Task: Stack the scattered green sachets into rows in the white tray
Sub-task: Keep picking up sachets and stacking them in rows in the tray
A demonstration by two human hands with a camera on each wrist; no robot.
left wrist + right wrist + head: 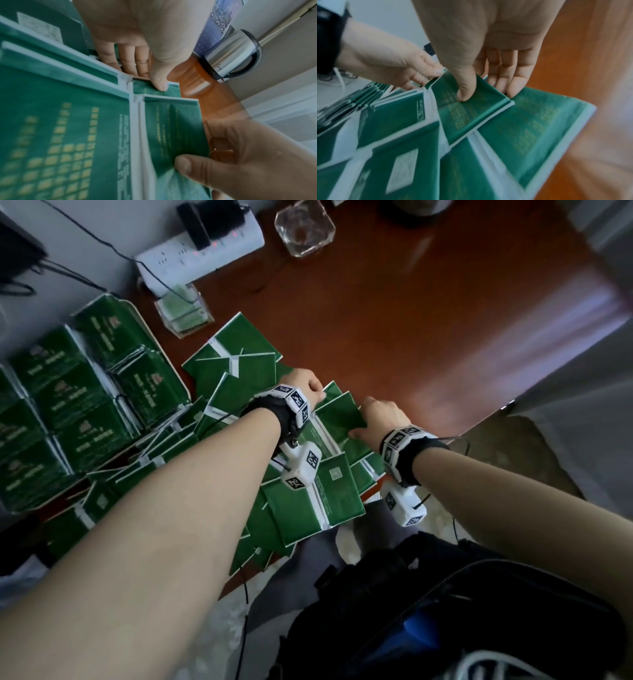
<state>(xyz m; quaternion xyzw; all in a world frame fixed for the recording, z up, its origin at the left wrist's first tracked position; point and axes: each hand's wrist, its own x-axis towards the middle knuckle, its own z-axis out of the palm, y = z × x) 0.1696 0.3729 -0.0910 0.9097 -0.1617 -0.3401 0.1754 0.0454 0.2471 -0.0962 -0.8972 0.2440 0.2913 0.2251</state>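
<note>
head view: right hand pinches a flat green foil sachet atop the loose pile on the brown wooden table, left hand pinching its neighbour, probably gathering both for the white tray at left.

Sachets glossy green foil; table polished wood; kettle brushed metal.

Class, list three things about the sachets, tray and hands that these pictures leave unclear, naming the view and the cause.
1. Printed text on the sachets: left wrist view, blurred.
2. The white tray: head view, its left part cut off by the frame edge, its floor covered by stacked sachets.
3. The left hand fingertips: head view, hidden behind the hand itself.
</note>
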